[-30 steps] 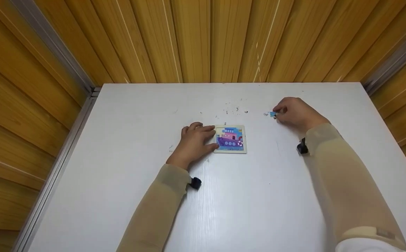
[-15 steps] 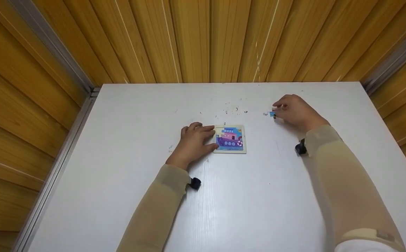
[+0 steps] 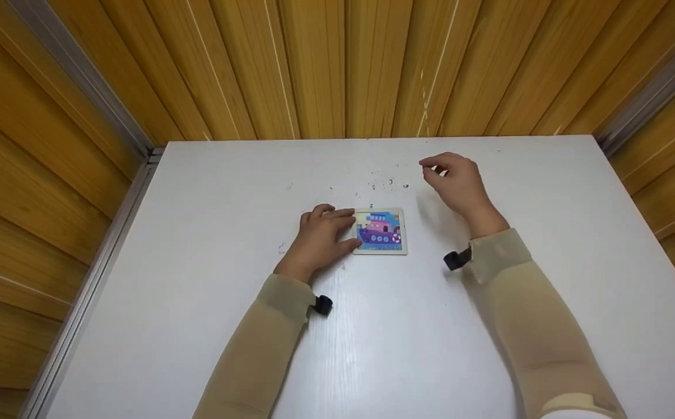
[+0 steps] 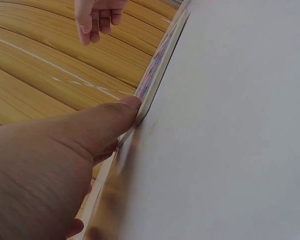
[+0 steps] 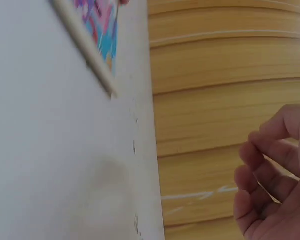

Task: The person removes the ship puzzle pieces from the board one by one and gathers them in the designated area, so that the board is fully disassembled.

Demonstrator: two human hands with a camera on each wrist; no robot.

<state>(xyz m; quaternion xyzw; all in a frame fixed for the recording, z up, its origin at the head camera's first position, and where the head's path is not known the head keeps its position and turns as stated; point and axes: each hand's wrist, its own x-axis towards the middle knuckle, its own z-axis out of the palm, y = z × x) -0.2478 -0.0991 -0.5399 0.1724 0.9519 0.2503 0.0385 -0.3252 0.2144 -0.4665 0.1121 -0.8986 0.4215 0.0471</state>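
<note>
A small jigsaw puzzle in a pale square frame lies on the white table; its picture is a pink and purple boat on blue. My left hand rests at the frame's left side. Its thumb is against the near left edge, and the other fingers spread along that side. My right hand is raised above the table, beyond and right of the puzzle. In the right wrist view the thumb and index fingertips meet and the other fingers curl; I cannot tell whether a puzzle piece is between them.
Small dark scuff marks dot the white table beyond the puzzle. A wall of wood-look panels stands along the far table edge. Black wrist cameras jut from both sleeves.
My right hand has risen and moved left from beside the small blue puzzle piece, which no longer shows in the head view. The left hand has stayed at the frame.
</note>
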